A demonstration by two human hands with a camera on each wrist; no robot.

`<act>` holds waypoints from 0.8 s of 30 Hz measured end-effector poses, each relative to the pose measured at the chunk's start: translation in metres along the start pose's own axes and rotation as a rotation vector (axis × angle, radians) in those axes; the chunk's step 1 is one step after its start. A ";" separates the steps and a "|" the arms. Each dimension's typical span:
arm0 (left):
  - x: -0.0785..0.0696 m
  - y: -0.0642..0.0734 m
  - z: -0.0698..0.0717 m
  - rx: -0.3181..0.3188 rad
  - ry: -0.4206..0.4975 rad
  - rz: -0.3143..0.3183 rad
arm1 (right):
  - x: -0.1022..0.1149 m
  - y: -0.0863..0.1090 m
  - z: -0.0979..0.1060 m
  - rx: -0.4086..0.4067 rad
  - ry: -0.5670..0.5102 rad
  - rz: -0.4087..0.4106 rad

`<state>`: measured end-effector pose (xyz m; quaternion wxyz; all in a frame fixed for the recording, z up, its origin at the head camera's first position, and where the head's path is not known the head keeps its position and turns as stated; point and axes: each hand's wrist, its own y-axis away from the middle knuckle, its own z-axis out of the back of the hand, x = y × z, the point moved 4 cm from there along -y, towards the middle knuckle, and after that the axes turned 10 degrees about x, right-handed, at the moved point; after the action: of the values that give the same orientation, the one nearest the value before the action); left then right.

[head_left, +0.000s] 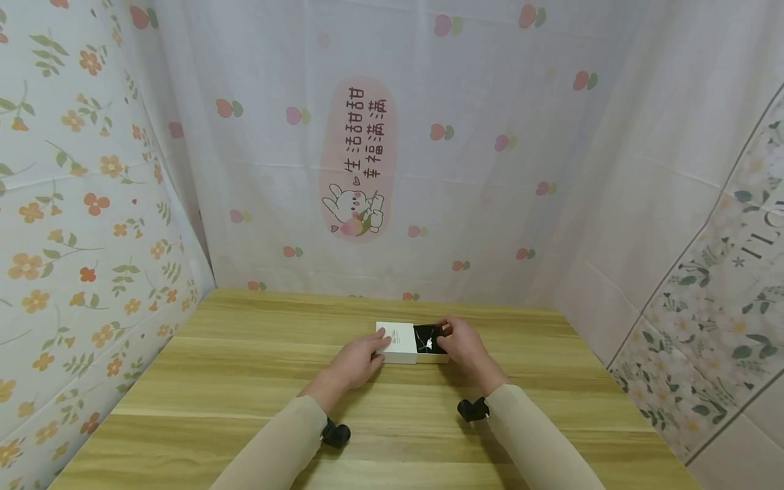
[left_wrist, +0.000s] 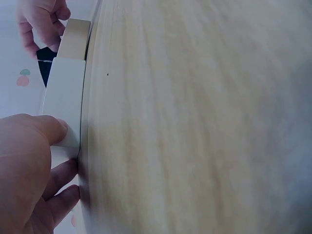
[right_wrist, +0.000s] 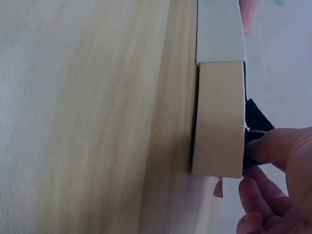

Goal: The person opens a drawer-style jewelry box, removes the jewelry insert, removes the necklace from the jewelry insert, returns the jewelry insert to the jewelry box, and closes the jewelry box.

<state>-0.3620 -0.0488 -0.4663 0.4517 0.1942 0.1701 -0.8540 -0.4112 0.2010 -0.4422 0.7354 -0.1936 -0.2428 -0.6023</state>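
Near the far tabletop edge, the left hand grips a white cardboard box-sleeve; the right hand pinches a flat black insert, probably light, bendable, best edge-held.

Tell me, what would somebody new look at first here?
Probably the cartoon bunny on the pink patch of the cloth behind the table. Next, the white box cover, gripped by the left hand. Beside it, the silvery chain lies on the black insert that the right hand pinches.
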 end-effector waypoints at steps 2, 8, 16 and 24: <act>0.000 0.000 0.000 -0.001 -0.001 -0.001 | 0.000 0.001 0.000 0.004 -0.027 -0.016; 0.002 0.000 -0.001 -0.006 0.005 -0.004 | -0.001 0.001 0.003 0.004 -0.127 -0.031; 0.003 -0.001 -0.001 -0.003 -0.002 0.000 | -0.003 0.003 0.005 -0.025 -0.188 -0.029; 0.000 0.000 0.000 -0.007 0.004 0.012 | -0.004 0.005 0.010 -0.052 -0.260 -0.053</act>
<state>-0.3618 -0.0485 -0.4666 0.4573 0.1954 0.1728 -0.8502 -0.4079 0.2107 -0.4361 0.6763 -0.2824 -0.3256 -0.5974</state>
